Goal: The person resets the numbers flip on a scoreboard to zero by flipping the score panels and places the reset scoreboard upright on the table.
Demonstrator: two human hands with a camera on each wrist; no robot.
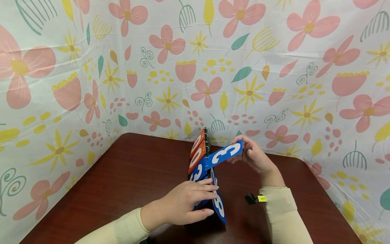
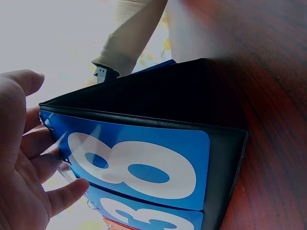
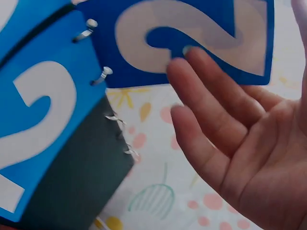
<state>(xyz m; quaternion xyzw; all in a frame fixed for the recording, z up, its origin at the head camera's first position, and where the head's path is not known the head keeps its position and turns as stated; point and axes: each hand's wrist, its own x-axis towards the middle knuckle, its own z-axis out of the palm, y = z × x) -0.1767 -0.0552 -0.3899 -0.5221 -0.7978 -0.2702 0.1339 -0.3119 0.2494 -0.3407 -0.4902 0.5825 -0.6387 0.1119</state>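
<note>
In the head view, a flip scoreboard (image 1: 199, 164) stands on the dark reddish counter (image 1: 140, 169), its far end close to the far edge and its length running toward the near edge, roughly midway between the left and right edges. The person's right hand (image 1: 254, 157) pinches the free end of a raised blue card (image 1: 223, 156) marked 3, which slants out from the ridge toward the counter's right edge. The left hand (image 1: 186, 202) grasps nothing; its loosely extended fingers rest across the ridge at the end nearer the near edge, beside a blue card with an 8 (image 1: 219, 206). Two orange-red cards (image 1: 198, 149), each showing 0, hang at the far end. A black connector (image 1: 251, 199) with a yellow tag (image 1: 262, 198) hangs by the right sleeve (image 1: 280, 210), and a flower-printed curtain (image 1: 189, 71) rises beyond the far edge. In the left wrist view, the left fingers touch the ringed top of the black frame (image 2: 225, 158), next to the 8 card, with the thumb clear of it. In the right wrist view, the raised card's other face shows a white 2, the fingertips at its outer part, and metal rings (image 3: 103, 74) join it to the scoreboard.
</note>
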